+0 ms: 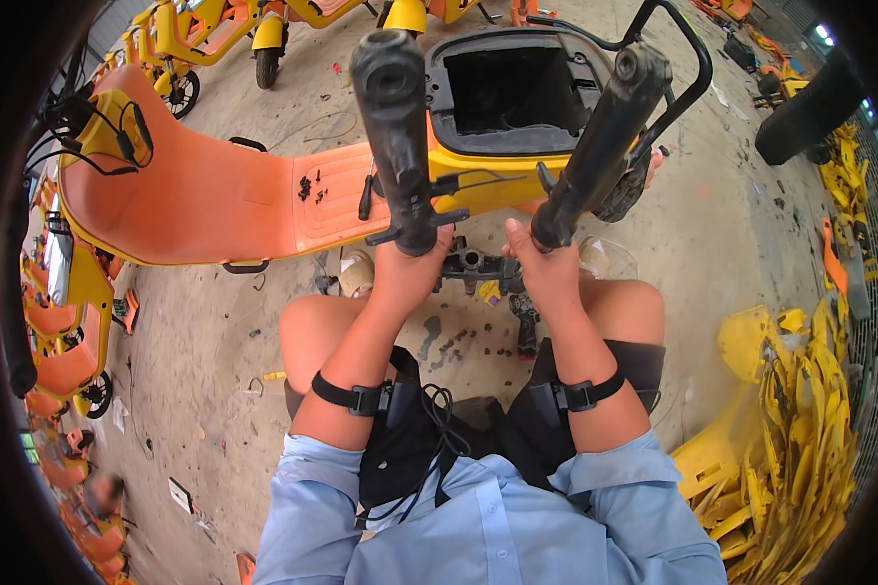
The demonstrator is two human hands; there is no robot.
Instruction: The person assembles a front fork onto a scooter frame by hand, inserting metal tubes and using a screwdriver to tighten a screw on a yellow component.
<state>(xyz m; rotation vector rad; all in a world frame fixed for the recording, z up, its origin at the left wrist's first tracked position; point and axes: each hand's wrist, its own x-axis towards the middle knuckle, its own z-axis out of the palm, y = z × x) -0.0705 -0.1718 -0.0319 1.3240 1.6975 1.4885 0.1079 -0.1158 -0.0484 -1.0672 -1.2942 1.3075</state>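
Two black fork tubes [400,136], joined low by a dark metal bridge [473,263]; long axes running up and away from the knees, open ends toward the scooter, the pair splaying slightly outward at the top. Left hand [410,268] wrapped tight round the base of the left tube; right hand [546,268] clamped likewise on the right tube [605,136]. Tubes rising above both grips, bridge between the fists. Directly behind: orange-and-yellow scooter body [215,195] on its side, open black seat well [512,93], partly masked by the tubes. Small dark loose parts, possibly bolts [454,341], on concrete floor [732,224] between the knees. Heap of yellow plastic panels [800,439] at right.
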